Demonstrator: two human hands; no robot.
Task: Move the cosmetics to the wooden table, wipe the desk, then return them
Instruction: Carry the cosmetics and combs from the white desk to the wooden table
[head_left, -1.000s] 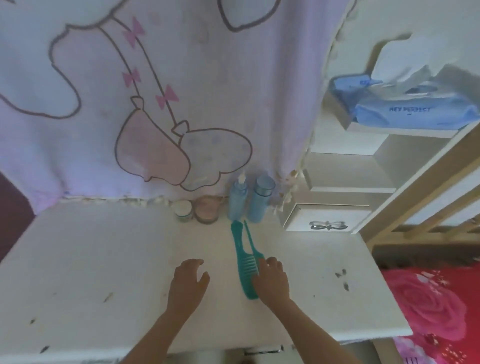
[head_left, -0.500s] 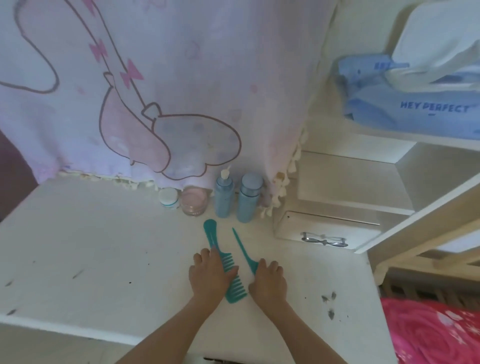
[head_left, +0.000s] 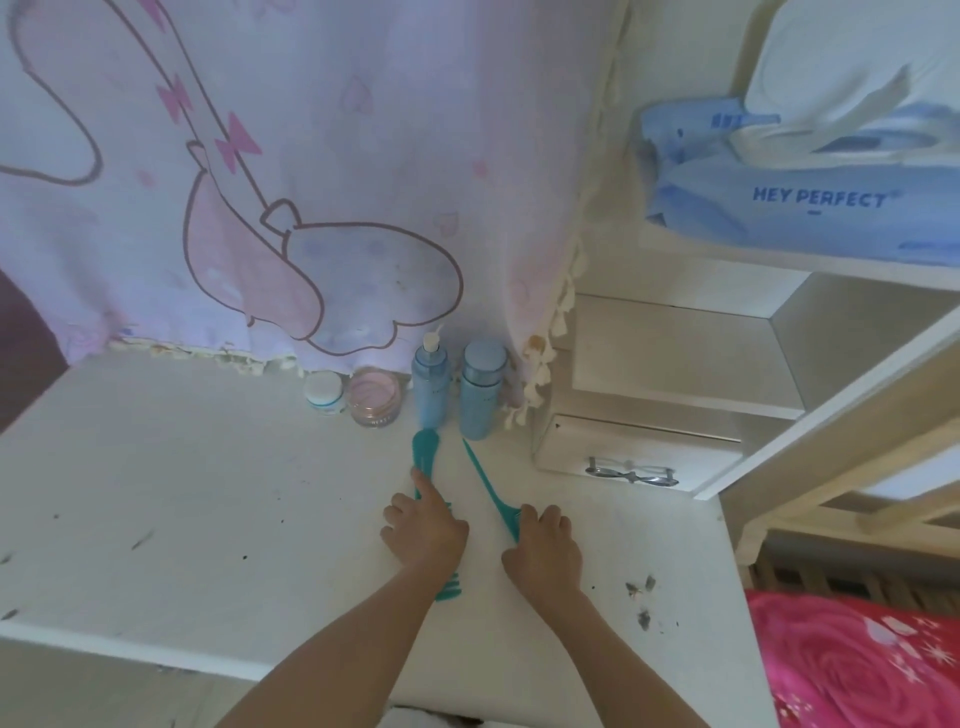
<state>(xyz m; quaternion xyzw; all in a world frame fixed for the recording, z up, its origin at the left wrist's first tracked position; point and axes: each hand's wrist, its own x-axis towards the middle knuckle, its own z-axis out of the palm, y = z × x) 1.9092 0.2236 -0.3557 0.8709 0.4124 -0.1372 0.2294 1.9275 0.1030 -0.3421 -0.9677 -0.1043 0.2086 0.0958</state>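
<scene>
Two teal combs lie on the white desk (head_left: 218, 499). My left hand (head_left: 423, 530) covers the wide-tooth comb (head_left: 426, 448); its index finger lies along the handle and the other fingers are curled, with the teeth showing by my wrist. My right hand (head_left: 545, 545) curls over the toothed end of the tail comb (head_left: 483, 478), whose thin tail points toward the bottles. At the back stand two blue bottles (head_left: 430, 387) (head_left: 482, 392), a pink jar (head_left: 375, 399) and a small white jar (head_left: 324, 392).
A pink cartoon cloth (head_left: 311, 182) hangs behind the desk. To the right is a white shelf unit (head_left: 675, 358) with a small drawer (head_left: 631, 457) and a blue wipes pack (head_left: 810, 208) on top. Dark marks (head_left: 641, 592) dot the desk. A pink floral bedspread (head_left: 857, 665) lies at lower right.
My left hand moved from the bare desk onto the wide-tooth comb. The two combs, first side by side, now lie spread apart. Fingers of both hands have curled.
</scene>
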